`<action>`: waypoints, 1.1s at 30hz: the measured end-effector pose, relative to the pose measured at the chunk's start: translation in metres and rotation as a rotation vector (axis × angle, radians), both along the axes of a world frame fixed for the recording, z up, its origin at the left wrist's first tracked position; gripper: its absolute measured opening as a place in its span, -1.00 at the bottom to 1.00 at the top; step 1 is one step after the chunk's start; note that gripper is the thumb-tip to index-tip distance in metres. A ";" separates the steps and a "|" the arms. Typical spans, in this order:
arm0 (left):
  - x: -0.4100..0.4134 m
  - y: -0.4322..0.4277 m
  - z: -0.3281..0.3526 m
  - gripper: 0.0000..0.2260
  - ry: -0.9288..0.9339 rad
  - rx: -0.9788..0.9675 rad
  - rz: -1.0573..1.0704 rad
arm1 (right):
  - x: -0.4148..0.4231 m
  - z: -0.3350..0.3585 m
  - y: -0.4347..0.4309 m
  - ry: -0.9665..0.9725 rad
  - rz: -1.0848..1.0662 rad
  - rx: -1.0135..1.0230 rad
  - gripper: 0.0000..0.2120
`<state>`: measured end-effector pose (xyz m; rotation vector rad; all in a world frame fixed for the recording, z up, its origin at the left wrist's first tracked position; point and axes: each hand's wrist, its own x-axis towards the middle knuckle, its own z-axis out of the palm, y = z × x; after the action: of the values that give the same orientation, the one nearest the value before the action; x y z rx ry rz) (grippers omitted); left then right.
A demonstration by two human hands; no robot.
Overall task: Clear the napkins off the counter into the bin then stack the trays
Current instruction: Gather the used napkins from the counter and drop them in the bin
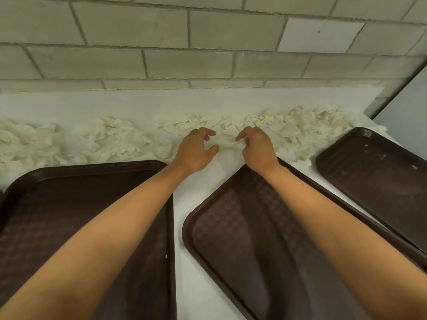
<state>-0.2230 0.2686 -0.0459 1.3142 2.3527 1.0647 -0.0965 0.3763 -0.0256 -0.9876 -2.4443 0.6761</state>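
Crumpled white napkins lie in a long band across the white counter [203, 181], a left heap [111, 139] and a right heap [307, 128]. Three dark brown trays rest in front of them: one at the left [57, 215], one tilted in the middle [242, 239], one at the right [381, 172]. My left hand [196, 151] hovers over the napkin band with fingers spread and nothing in them. My right hand [256, 146] pinches a crumpled napkin [233, 144] between thumb and fingers. No bin is in view.
A pale brick wall [208, 54] rises directly behind the counter. At the far right the counter ends against a grey panel [406, 105]. A narrow strip of bare counter runs between the left and middle trays.
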 end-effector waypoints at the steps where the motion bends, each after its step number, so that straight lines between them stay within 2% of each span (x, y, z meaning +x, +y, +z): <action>1: 0.001 0.008 -0.002 -0.65 0.015 -0.013 -0.011 | 0.003 0.002 0.006 0.014 -0.023 0.008 -0.67; 6: 0.011 0.048 -0.014 -0.55 0.190 -0.152 -0.063 | 0.019 0.000 0.031 0.051 -0.100 -0.002 -0.72; 12: 0.025 0.075 -0.023 -0.42 0.402 -0.274 -0.021 | 0.035 -0.009 0.047 0.056 -0.172 0.003 -0.77; 22: 0.028 0.096 -0.039 -0.65 0.482 -0.312 -0.019 | 0.046 -0.018 0.057 0.062 -0.225 -0.053 -0.79; 33: 0.026 0.091 -0.032 -0.63 0.430 -0.234 -0.102 | 0.044 -0.019 0.050 0.120 -0.222 -0.123 -0.77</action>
<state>-0.1968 0.3596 -0.0778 1.6795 2.5685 0.4913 -0.0524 0.4263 -0.0451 -1.2076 -2.1712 0.7914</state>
